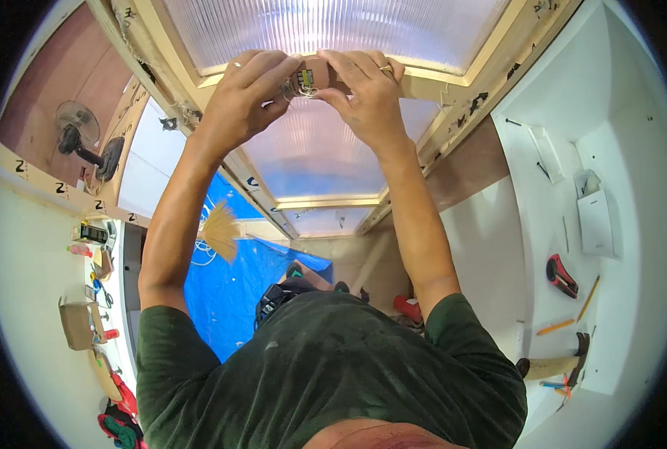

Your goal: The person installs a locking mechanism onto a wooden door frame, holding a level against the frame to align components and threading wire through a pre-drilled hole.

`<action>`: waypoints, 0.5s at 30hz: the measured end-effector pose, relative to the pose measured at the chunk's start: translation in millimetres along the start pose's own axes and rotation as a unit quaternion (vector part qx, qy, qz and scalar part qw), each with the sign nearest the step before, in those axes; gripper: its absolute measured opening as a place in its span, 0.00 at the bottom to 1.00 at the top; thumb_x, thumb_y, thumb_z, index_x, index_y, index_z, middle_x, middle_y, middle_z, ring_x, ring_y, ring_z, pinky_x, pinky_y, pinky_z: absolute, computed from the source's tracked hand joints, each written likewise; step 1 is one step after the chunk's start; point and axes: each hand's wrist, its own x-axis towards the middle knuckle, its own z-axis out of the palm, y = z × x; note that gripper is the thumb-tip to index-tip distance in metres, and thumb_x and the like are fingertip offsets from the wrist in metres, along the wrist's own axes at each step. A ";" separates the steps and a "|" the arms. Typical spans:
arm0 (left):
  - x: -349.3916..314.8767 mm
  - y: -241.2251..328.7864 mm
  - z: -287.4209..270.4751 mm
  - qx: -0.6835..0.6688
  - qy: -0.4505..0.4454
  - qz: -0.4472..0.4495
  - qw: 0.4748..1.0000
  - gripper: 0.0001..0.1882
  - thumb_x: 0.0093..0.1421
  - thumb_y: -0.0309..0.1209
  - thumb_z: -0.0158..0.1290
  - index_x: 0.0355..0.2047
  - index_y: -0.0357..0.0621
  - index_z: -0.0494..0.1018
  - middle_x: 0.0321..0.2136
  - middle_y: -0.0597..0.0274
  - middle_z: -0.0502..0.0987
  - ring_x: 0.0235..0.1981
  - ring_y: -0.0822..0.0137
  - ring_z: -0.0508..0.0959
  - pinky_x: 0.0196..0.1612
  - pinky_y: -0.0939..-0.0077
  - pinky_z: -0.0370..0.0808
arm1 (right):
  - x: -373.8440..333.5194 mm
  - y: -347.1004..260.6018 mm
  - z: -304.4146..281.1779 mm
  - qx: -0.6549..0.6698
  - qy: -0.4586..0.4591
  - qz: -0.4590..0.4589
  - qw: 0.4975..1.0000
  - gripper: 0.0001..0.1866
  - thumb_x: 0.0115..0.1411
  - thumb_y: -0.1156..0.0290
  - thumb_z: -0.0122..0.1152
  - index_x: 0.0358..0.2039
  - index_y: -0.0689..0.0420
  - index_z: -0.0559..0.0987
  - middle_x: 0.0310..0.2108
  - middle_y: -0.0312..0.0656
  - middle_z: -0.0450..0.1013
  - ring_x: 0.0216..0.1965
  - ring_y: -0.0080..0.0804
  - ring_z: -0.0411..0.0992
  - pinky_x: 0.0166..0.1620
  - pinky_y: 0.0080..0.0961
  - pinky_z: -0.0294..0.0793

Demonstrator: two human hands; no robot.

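Both arms reach forward to a wooden frame (453,88) with ribbed translucent panels (326,142). Between my hands, in front of a crossbar, is a small brown block (317,72). A yellow-green piece (305,78) sits on its face, and thin pale wires (303,93) loop out below. My left hand (247,97) closes on the block's left end, fingers over the top and thumb beneath. At the other end my right hand (367,93) grips it, a ring on one finger. The fingers hide both ends of the block, and its exact kind does not show.
At right, a white shelf holds a red utility knife (562,276), a hammer (554,367), pencils and a white box (594,213). To the left are a fan (86,142), a straw broom (219,232), a blue tarp (221,299) on the floor and a cluttered counter.
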 end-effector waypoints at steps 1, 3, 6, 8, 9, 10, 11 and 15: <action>2.6 1.0 1.2 -0.008 0.003 0.004 1.000 0.36 0.47 0.20 0.69 0.60 0.43 0.77 0.51 0.55 0.79 0.53 0.48 0.79 0.56 0.54 0.76 | -0.7 1.8 -1.9 -0.004 -0.004 0.003 1.000 0.34 0.49 0.62 0.82 0.59 0.46 0.84 0.49 0.31 0.83 0.52 0.35 0.75 0.60 0.38 0.60; 8.9 4.9 4.4 -0.011 0.002 0.009 1.000 0.36 0.47 0.20 0.69 0.60 0.42 0.77 0.51 0.55 0.79 0.52 0.47 0.79 0.55 0.53 0.76 | -4.6 8.6 -4.4 -0.001 0.002 0.002 1.000 0.34 0.50 0.62 0.82 0.60 0.46 0.84 0.50 0.32 0.83 0.53 0.35 0.75 0.61 0.38 0.60; 12.8 7.1 7.3 -0.011 0.003 0.015 1.000 0.35 0.47 0.21 0.69 0.60 0.41 0.77 0.50 0.55 0.79 0.51 0.48 0.79 0.55 0.53 0.76 | -5.0 11.0 -9.0 0.009 -0.005 0.007 1.000 0.34 0.51 0.62 0.81 0.61 0.46 0.83 0.51 0.32 0.83 0.53 0.35 0.76 0.63 0.38 0.59; 14.4 8.8 8.5 -0.011 0.001 0.015 1.000 0.35 0.47 0.21 0.69 0.60 0.41 0.77 0.50 0.55 0.79 0.50 0.48 0.78 0.55 0.53 0.76 | -4.8 11.6 -12.6 0.009 -0.014 0.011 1.000 0.34 0.51 0.62 0.81 0.61 0.46 0.83 0.51 0.33 0.83 0.54 0.36 0.76 0.63 0.38 0.60; 15.5 10.3 8.4 -0.011 -0.001 0.014 1.000 0.35 0.47 0.21 0.68 0.60 0.42 0.77 0.50 0.55 0.79 0.50 0.48 0.78 0.55 0.53 0.76 | -4.7 12.4 -14.7 0.005 -0.018 0.011 1.000 0.34 0.51 0.62 0.81 0.61 0.46 0.83 0.51 0.33 0.83 0.54 0.36 0.76 0.63 0.38 0.60; 16.6 11.7 8.7 -0.012 -0.003 0.013 1.000 0.35 0.48 0.21 0.68 0.60 0.42 0.77 0.50 0.55 0.79 0.50 0.48 0.78 0.55 0.54 0.76 | -4.7 13.3 -16.7 0.001 -0.022 0.012 1.000 0.34 0.52 0.62 0.81 0.62 0.46 0.82 0.51 0.34 0.83 0.54 0.36 0.76 0.63 0.38 0.60; 17.0 12.3 10.5 -0.011 -0.001 0.016 1.000 0.35 0.48 0.22 0.68 0.60 0.42 0.77 0.50 0.55 0.79 0.50 0.49 0.78 0.55 0.54 0.76 | -4.9 14.9 -17.9 0.005 -0.014 0.006 1.000 0.34 0.51 0.62 0.81 0.60 0.47 0.82 0.50 0.34 0.83 0.53 0.38 0.76 0.61 0.40 0.61; 22.6 14.0 21.8 -0.017 0.004 0.025 1.000 0.36 0.48 0.23 0.69 0.61 0.44 0.77 0.51 0.56 0.78 0.51 0.50 0.78 0.56 0.54 0.76 | -7.2 21.9 -26.6 0.008 -0.001 -0.003 1.000 0.32 0.51 0.64 0.81 0.58 0.49 0.83 0.47 0.35 0.82 0.51 0.40 0.76 0.59 0.42 0.63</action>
